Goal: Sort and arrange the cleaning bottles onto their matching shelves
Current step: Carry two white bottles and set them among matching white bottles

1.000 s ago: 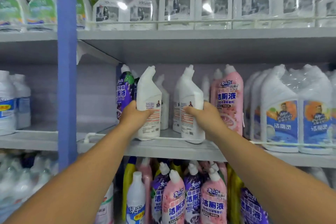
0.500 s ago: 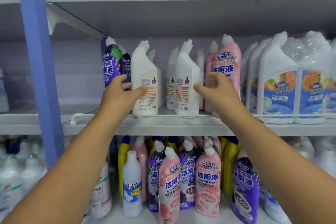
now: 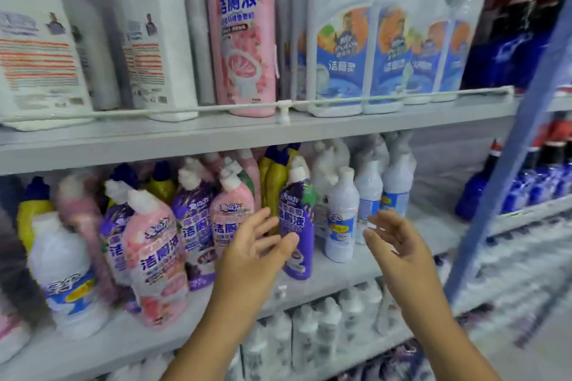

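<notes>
Both hands were empty over the mixed lower shelf; a knock-over was the main risk.

The left hand (image 3: 253, 252) and right hand (image 3: 397, 240) were held loose, fingers spread, nothing grasped, either side of a purple bottle (image 3: 297, 226) and a small white bottle (image 3: 340, 219) on the lower shelf (image 3: 356, 275). Purple, pink and yellow bottles were packed tight and leaning there, so a fast or blind reach could have toppled a neighbour, likely the pink bottle (image 3: 154, 257) near the edge. The frame was motion-blurred, so labels could have been misread and a bottle mis-shelved. Compared with the earlier frames, the hands were moved off the white bottles (image 3: 154, 40) on the upper shelf (image 3: 247, 130) and lowered; the view was dropped and shifted right.
</notes>
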